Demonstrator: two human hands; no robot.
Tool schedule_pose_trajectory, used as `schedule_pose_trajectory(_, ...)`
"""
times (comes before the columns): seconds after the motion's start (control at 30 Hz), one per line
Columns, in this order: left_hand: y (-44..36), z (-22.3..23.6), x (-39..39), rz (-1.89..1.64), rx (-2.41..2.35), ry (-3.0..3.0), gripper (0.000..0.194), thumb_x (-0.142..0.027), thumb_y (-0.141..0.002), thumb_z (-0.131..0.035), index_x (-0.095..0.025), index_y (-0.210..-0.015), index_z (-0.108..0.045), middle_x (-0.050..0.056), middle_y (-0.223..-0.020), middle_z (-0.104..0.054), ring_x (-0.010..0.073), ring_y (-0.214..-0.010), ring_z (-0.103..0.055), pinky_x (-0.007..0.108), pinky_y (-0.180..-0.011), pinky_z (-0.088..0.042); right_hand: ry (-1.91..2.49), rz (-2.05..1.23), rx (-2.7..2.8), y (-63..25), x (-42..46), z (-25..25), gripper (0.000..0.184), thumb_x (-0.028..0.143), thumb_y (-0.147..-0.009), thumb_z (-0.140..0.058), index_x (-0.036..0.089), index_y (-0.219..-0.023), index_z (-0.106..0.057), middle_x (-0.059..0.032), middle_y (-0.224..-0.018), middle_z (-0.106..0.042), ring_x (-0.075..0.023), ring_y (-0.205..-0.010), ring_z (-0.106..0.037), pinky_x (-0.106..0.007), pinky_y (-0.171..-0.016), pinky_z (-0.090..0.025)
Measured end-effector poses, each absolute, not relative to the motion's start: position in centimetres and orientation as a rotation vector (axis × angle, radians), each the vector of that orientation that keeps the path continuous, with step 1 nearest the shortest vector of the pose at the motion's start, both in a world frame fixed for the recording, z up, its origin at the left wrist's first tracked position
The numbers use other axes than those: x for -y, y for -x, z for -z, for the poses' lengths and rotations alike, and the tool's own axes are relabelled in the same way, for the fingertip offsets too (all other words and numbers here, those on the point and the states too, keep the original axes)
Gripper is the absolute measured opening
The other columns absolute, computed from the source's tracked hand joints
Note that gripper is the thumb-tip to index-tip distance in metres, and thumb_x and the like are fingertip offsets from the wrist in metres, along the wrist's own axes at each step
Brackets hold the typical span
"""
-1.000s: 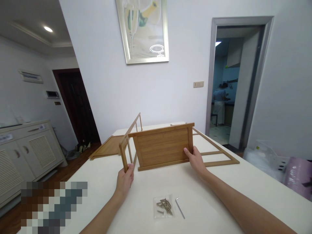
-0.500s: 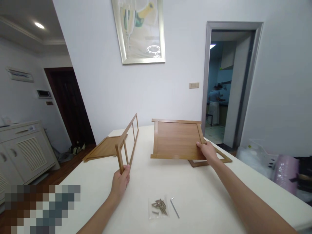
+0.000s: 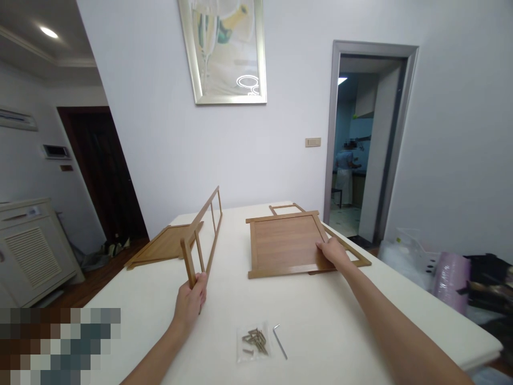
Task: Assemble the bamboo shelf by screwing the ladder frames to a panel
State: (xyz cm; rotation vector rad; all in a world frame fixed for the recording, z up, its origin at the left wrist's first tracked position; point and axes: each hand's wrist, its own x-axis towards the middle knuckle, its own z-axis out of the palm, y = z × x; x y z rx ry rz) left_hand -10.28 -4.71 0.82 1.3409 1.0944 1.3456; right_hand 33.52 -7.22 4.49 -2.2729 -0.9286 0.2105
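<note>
My left hand (image 3: 190, 300) grips the near end of a wooden ladder-like side frame (image 3: 205, 227), which stands on edge on the white table (image 3: 328, 315). My right hand (image 3: 332, 251) rests on the right edge of a flat wooden panel (image 3: 286, 244) and holds it. The panel lies on top of a second open wooden frame (image 3: 352, 251). Close to me on the table are a small clear bag of screws (image 3: 253, 342) and a hex key (image 3: 279, 340).
Another wooden panel (image 3: 162, 246) lies at the table's far left corner. Bags and pink wrapped items (image 3: 451, 275) sit beyond the right edge. A white cabinet (image 3: 28, 246) stands at left. A person stands in the room past the doorway (image 3: 348, 176).
The panel, held upright against the side frame a second ago, has been swung right and laid down flat on the open frame. My left hand still holds the side frame.
</note>
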Motion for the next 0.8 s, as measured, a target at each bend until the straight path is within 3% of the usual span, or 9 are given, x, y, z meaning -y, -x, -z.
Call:
schedule_pose_trajectory(0.27,10.5,-0.2,4.2,-1.335,-1.080,-1.363,0.040,-0.044,-0.076,-0.061,-0.022,-0.054,-0.036,-0.006,-0.044,-0.037,0.0080,-0.038,-0.033,0.020,-0.035,-0.026,2.424,-0.121,0.989,-32.6,7.6,-4.0,0.049,0.044,-0.086,-0.048,0.007,-0.114,-0.062,-0.0271,-0.112,-0.065,-0.0377,-0.106,-0.062,-0.050,-0.086,-0.046)
schedule_pose_trajectory(0.8,9.4,-1.5,5.6,-1.302,-1.077,-1.367,0.047,-0.057,-0.073,-0.062,-0.022,-0.054,-0.037,-0.007,-0.041,-0.035,0.0079,-0.037,-0.032,0.021,-0.034,-0.024,2.423,0.378,1.250,-30.1,8.3,-3.5,0.031,0.029,-0.088,-0.049,0.009,-0.099,-0.069,-0.0255,-0.110,-0.059,-0.0395,-0.110,-0.051,-0.051,-0.088,-0.039)
